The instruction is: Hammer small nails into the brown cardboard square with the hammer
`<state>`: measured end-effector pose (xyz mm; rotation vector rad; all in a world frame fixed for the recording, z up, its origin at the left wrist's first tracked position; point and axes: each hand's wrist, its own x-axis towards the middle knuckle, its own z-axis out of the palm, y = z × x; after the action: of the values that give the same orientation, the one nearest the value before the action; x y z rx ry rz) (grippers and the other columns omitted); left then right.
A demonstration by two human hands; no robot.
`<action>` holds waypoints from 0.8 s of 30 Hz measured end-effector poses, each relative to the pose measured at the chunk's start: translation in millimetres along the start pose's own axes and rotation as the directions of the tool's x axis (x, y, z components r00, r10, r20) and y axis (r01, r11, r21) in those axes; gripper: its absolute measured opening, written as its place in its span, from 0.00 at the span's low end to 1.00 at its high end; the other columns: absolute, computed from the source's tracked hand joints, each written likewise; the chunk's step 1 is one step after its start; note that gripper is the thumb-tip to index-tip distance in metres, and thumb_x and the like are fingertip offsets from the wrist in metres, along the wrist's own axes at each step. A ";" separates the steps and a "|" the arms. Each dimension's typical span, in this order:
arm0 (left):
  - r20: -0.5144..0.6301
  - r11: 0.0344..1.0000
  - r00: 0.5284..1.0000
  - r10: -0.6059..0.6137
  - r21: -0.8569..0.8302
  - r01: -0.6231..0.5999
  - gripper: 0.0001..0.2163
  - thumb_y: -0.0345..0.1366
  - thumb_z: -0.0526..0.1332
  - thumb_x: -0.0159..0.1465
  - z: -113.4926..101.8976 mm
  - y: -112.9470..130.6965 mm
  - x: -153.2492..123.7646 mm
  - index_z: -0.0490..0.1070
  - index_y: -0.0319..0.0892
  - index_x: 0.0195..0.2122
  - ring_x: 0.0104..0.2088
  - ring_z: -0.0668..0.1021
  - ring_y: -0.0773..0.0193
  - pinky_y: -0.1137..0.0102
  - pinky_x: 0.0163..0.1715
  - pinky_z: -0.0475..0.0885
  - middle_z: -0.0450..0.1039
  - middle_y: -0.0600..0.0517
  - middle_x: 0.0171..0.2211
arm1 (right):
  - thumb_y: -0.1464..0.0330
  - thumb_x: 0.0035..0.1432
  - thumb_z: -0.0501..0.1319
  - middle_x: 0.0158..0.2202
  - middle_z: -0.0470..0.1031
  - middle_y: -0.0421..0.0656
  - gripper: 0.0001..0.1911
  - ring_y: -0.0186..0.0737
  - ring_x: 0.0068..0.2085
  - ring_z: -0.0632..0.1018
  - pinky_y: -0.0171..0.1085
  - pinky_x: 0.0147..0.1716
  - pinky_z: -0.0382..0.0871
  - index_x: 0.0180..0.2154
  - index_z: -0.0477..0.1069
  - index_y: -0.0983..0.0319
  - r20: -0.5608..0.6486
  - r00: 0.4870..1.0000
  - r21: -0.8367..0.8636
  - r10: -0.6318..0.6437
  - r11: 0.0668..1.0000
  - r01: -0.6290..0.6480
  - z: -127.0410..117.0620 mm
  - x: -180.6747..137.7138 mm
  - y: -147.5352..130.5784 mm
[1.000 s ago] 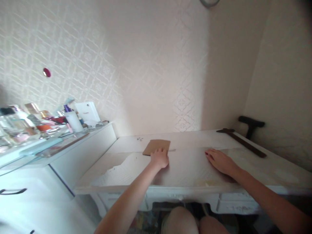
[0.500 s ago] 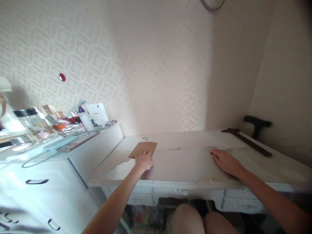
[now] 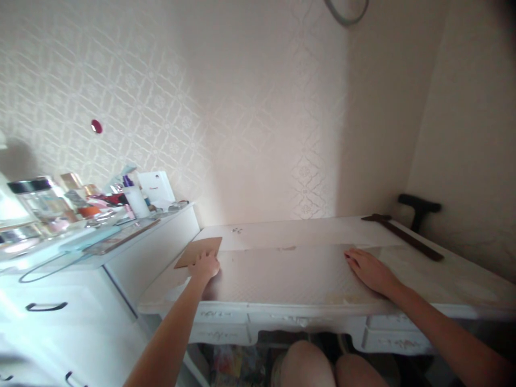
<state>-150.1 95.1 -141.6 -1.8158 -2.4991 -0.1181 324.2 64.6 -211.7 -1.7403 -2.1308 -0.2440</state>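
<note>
A flat brown card (image 3: 197, 251) lies on the white table (image 3: 290, 301) near its left end. My left hand (image 3: 206, 265) presses on the card's near edge, fingers curled down over it. Farther right, my right hand (image 3: 368, 270) lies flat on a pale sheet (image 3: 278, 271) that covers the tabletop, fingers stretched out and holding nothing.
A long dark wooden T-square (image 3: 403, 235) lies at the table's far right, beside a black handle (image 3: 419, 208). A white dresser (image 3: 100, 279) on the left carries several bottles and jars (image 3: 72, 199). My knees (image 3: 318, 365) show under the table. Patterned walls close in behind and to the right.
My left hand has slid the brown card leftward along the table, from near the middle to the left end. My right hand has stayed flat in place.
</note>
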 end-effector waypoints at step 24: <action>-0.185 0.991 0.977 0.106 -0.063 -0.120 0.19 0.36 0.47 0.64 6.0 44.8 -15.0 0.63 0.43 0.55 0.58 0.61 0.54 0.56 0.54 0.60 0.57 0.45 0.59 | 0.70 0.59 0.49 0.48 0.68 0.63 0.22 0.54 0.50 0.70 0.46 0.48 0.61 0.52 0.63 0.75 -0.085 0.938 -0.282 0.335 0.895 -0.345 -48.7 -9.0 83.7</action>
<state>-102.8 95.3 -147.5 -1.8757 -2.2920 -0.3590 415.6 57.1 -179.3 -2.2237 -1.7921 -0.5086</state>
